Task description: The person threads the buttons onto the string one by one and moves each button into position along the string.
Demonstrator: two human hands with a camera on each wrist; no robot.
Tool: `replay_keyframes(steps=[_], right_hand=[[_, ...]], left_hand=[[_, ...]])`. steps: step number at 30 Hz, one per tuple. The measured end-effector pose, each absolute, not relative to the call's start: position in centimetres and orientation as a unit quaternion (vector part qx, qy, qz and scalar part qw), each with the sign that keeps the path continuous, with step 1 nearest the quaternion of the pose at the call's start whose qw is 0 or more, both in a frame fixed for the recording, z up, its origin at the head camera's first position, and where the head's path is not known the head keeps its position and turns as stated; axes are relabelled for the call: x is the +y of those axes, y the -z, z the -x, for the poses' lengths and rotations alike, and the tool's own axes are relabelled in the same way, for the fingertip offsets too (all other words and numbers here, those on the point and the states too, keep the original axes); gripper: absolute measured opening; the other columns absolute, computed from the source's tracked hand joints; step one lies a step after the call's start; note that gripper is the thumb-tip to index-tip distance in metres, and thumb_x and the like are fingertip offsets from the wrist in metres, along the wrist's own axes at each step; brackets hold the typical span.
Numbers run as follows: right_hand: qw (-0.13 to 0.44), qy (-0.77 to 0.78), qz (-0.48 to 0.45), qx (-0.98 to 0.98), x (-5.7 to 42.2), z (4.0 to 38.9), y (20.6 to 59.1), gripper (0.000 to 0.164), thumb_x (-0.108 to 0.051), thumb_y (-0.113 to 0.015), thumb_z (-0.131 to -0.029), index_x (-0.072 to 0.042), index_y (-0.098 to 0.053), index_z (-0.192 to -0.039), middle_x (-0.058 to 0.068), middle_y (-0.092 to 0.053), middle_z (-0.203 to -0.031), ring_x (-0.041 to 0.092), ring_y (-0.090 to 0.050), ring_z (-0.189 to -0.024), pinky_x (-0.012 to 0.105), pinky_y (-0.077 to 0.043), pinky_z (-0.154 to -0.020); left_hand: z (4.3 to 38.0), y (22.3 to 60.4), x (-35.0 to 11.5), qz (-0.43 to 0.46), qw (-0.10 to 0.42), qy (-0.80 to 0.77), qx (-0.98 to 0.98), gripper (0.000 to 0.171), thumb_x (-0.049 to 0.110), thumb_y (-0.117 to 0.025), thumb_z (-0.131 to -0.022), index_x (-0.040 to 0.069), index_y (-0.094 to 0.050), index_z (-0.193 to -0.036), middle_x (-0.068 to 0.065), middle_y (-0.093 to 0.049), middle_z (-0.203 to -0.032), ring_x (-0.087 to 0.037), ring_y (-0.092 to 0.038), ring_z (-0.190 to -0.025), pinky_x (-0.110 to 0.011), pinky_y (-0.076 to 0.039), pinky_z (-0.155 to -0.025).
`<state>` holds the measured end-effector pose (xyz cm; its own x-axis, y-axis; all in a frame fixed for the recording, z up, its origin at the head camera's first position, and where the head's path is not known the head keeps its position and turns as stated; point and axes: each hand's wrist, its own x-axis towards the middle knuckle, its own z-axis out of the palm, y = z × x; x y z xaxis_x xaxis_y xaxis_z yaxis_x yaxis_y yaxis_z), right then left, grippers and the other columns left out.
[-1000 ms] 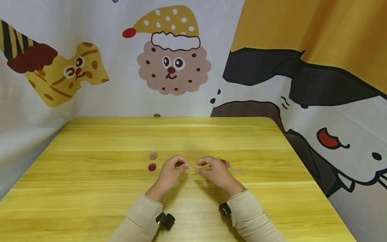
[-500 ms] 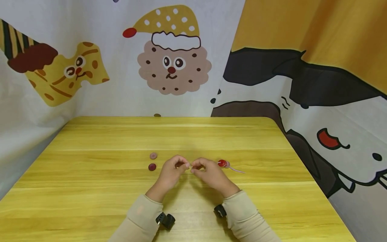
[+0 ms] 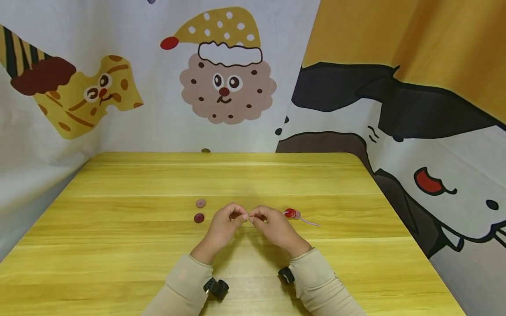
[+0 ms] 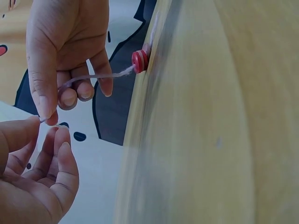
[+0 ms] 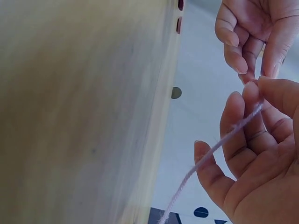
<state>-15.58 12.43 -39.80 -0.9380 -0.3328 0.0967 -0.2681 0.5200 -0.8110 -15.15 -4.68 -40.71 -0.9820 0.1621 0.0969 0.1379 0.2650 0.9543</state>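
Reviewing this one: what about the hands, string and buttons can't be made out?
- All views: whether the string is knotted where the left hand and right hand meet; fingers cover much of it.
- Head view: the string between fingertips and red button; mostly behind the right hand.
- Head view: part of the pink button; behind the red one.
- Head view: any holes in the dark red button; too small.

Head view facing forward and down, both wrist views close, sideways, sharing the hands (image 3: 222,228) (image 3: 278,226)

Left grip (image 3: 223,224) and right grip (image 3: 275,225) close together, both in a thumb-and-finger pinch
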Motion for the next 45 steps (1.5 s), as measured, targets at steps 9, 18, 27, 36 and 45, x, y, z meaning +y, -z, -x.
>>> replay_keyframes(steps=[9,18,27,36,45], right_hand=[[0.033,0.458,0.174,0.871,12.3,15.5,39.6,0.007,-0.011,-0.062,-0.095,-0.012,-0.068,-0.096,-0.001,-0.065,-0.089,0.014,-0.054,-0.08,0.027,-0.046,-0.068],[0.036,0.458,0.178,0.87,12.5,15.5,39.6,0.009,-0.012,-0.061,-0.095,-0.007,-0.068,-0.097,-0.001,-0.065,-0.089,0.014,-0.054,-0.081,0.029,-0.046,-0.071],[0.047,0.452,0.184,0.871,12.8,15.6,39.7,0.01,-0.013,-0.061,-0.096,-0.005,-0.067,-0.097,-0.002,-0.062,-0.086,0.014,-0.054,-0.08,0.03,-0.047,-0.071],[0.047,0.455,0.178,0.871,13.0,15.6,39.7,0.008,-0.012,-0.062,-0.095,-0.006,-0.067,-0.096,0.0,-0.063,-0.087,0.014,-0.054,-0.08,0.028,-0.046,-0.07],[0.053,0.47,0.172,0.864,13.1,15.5,39.7,0.009,-0.011,-0.061,-0.095,-0.005,-0.067,-0.097,0.002,-0.063,-0.088,0.017,-0.052,-0.08,0.029,-0.044,-0.069]], left_hand=[[15.2,40.7,-4.7,-0.099,0.009,-0.598,0.795,0.004,0.007,-0.062,-0.094,0.005,-0.063,-0.092,-0.005,-0.063,-0.092,-0.018,-0.055,-0.085,-0.033,-0.045,-0.073],[15.3,40.6,-5.1,-0.091,0.014,-0.588,0.804,0.006,0.012,-0.062,-0.095,0.007,-0.064,-0.097,-0.005,-0.062,-0.094,-0.018,-0.053,-0.085,-0.031,-0.044,-0.072],[15.7,39.8,-6.3,-0.059,0.028,-0.592,0.803,0.01,0.013,-0.063,-0.094,0.006,-0.063,-0.101,-0.006,-0.061,-0.096,-0.019,-0.051,-0.084,-0.03,-0.043,-0.069],[16.8,39.2,-8.2,-0.053,0.009,-0.55,0.833,0.012,0.015,-0.061,-0.096,0.006,-0.063,-0.103,-0.008,-0.061,-0.1,-0.026,-0.049,-0.101,-0.036,-0.043,-0.077],[17.9,39.3,-10.3,-0.054,0.013,-0.525,0.849,0.015,0.014,-0.059,-0.097,0.003,-0.061,-0.108,-0.011,-0.062,-0.11,-0.027,-0.055,-0.104,-0.042,-0.046,-0.085]])
